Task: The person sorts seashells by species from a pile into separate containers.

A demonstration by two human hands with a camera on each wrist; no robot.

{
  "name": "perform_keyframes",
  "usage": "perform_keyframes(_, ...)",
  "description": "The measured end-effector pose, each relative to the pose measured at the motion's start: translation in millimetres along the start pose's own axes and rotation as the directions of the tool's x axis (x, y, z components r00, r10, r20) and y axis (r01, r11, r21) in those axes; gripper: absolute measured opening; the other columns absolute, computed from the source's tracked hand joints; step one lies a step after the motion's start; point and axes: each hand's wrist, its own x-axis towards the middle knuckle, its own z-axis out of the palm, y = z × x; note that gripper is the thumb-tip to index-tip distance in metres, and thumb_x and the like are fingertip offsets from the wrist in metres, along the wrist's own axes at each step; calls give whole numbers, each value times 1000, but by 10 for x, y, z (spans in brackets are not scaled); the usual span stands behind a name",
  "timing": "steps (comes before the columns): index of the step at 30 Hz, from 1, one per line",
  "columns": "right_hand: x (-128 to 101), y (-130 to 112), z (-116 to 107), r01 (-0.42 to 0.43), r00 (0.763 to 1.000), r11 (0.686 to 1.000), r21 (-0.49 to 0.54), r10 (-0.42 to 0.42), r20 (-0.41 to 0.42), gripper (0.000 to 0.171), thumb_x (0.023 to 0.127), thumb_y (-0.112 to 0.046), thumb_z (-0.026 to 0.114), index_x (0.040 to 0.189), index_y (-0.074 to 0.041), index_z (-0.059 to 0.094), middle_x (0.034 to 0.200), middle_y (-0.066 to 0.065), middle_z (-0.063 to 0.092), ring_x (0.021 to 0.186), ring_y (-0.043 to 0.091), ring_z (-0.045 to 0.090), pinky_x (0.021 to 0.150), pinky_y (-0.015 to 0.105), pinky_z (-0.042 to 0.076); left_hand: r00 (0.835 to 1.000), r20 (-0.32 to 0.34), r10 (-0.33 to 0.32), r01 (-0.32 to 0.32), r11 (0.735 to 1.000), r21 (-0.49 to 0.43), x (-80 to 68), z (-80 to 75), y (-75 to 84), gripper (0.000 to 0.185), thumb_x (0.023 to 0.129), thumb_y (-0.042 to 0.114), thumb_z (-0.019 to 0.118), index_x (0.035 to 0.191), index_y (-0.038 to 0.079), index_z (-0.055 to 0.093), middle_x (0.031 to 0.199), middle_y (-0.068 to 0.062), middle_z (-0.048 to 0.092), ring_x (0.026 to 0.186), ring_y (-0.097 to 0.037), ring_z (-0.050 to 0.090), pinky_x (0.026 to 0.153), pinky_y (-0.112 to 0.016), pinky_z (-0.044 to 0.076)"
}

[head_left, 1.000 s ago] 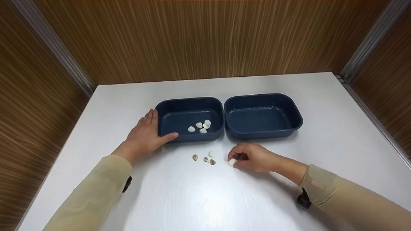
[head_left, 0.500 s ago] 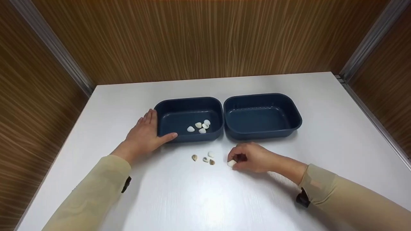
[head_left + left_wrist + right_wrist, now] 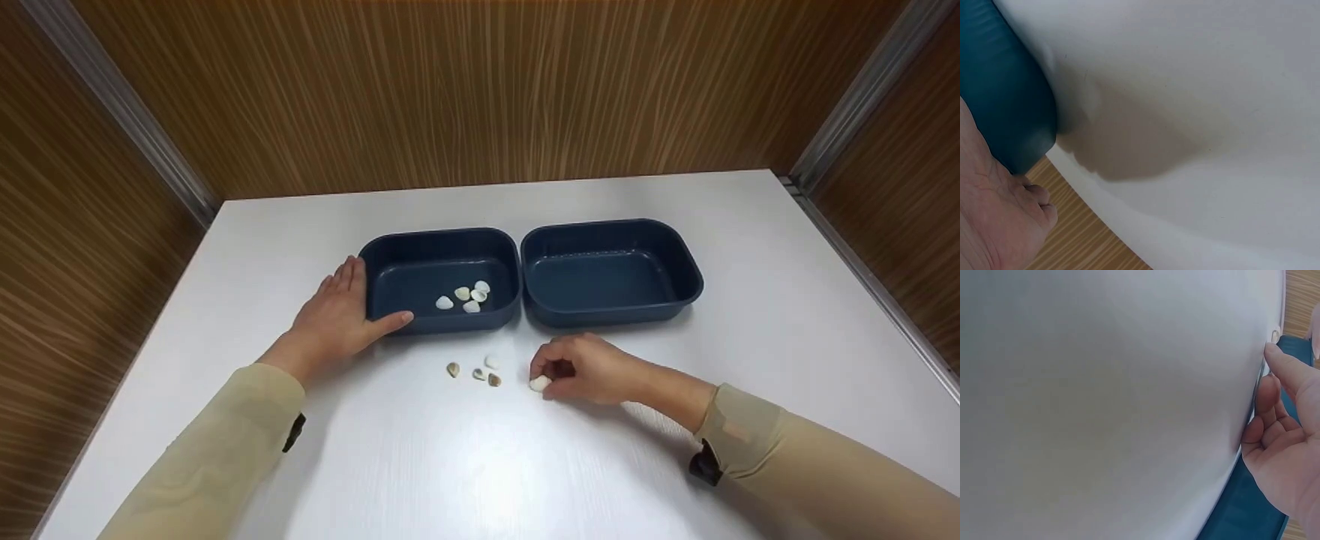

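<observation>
Two dark blue trays stand side by side on the white table [image 3: 450, 465]. The left tray [image 3: 390, 247] holds several pale shells [image 3: 463, 297]; the right tray [image 3: 679, 259] holds nothing. My left hand [image 3: 335, 315] lies flat against the left tray's left wall [image 3: 1005, 107], thumb along its front. My right hand [image 3: 581, 367] rests on the table in front of the right tray, fingers curled, pinching a white shell [image 3: 539, 383]. Several small shells [image 3: 480, 370] lie on the table just left of it.
Wood-grain walls [image 3: 465, 90] close the table in at the back and both sides, with metal corner strips. The table's near half is bare white surface.
Nothing has moved apart from a slight camera shift; my right hand keeps its pinch on the white shell, and the left hand stays on the tray.
</observation>
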Motion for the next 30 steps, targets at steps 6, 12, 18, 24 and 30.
perform_keyframes(6, -3, -10, -10, -3, 1000, 1000, 7, 3, 9, 20, 87, -5, 87, 103, -12, 78, 83, -7, 64, 77, 6, 56, 69, 23, 48, 1000, 2, 5, -5, 1000, -4, -11, -12, 13, 136, 89, 94, 38, 164, -12, -2, 173, -31, 1, 162, -43, 5, 130, -54, 5)
perform_keyframes(12, -10, -24, -23, 14, 1000, 1000, -8, -14, 15, 20, 87, -3, 85, 105, -11, 79, 84, -2, 67, 77, 13, 59, 70, 24, 49, 1000, 1, 8, -8, 1000, -7, -21, -23, 29, 134, 90, 92, 40, 164, -13, -1, 173, -32, 1, 162, -44, 5, 130, -55, 6)
perform_keyframes(18, -14, -22, -29, 53, 999, 998, -42, -52, 12, 21, 86, 0, 82, 105, -9, 80, 84, 1, 67, 77, 16, 60, 69, 25, 50, 1000, -5, 10, -10, 1000, 2, -19, -24, 22, 133, 91, 90, 41, 163, -13, 0, 173, -32, 2, 162, -43, 6, 130, -55, 7)
perform_keyframes(24, -27, -21, -23, 58, 998, 997, -43, -59, -9, 20, 86, -2, 82, 104, -9, 80, 86, 2, 68, 78, 15, 61, 70, 25, 50, 1000, -4, 11, -11, 1000, -2, -29, -21, 25, 134, 91, 92, 39, 163, -13, -1, 173, -32, 2, 162, -44, 5, 130, -55, 6)
perform_keyframes(30, -20, -50, -56, 46, 998, 999, -1, -46, -34, 19, 87, -3, 84, 104, -9, 80, 87, -1, 69, 77, 11, 62, 70, 24, 53, 1000, -4, 11, -11, 1000, -8, -37, -32, 30, 135, 90, 93, 38, 164, -12, -2, 173, -32, 1, 162, -44, 5, 130, -55, 5)
